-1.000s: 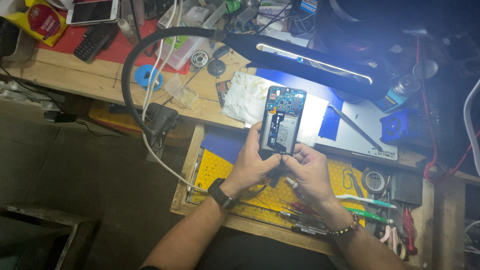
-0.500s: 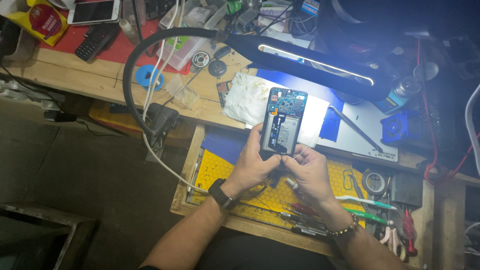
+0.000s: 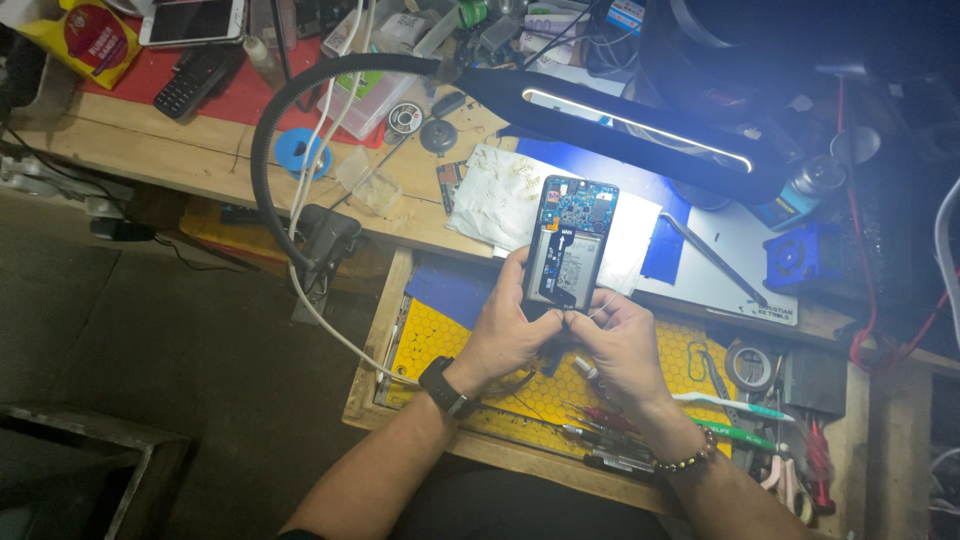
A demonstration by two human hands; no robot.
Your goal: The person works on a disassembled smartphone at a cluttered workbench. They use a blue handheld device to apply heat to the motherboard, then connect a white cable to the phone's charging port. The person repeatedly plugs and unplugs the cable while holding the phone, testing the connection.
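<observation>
Cluttered workbench (image 3: 150,150), both hands' grip (image 3: 515,325) (image 3: 620,340) unchanged on opened phone (image 3: 568,245)

opened phone (image 3: 568,243): glossy circuit board | workbench (image 3: 150,150): rough wood | mat (image 3: 440,340): matt yellow rubber

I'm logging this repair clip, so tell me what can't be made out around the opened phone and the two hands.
Head view only:
- Bottom end of the opened phone: covered by the left hand and right hand.
- Fingertips where the hands meet: too small to tell what they pinch, if anything.
- Parts on the blue board: too small to identify.
- Tools on the yellow mat: partly hidden by the right wrist.
- Bench beyond the lamp: too dark.
</observation>
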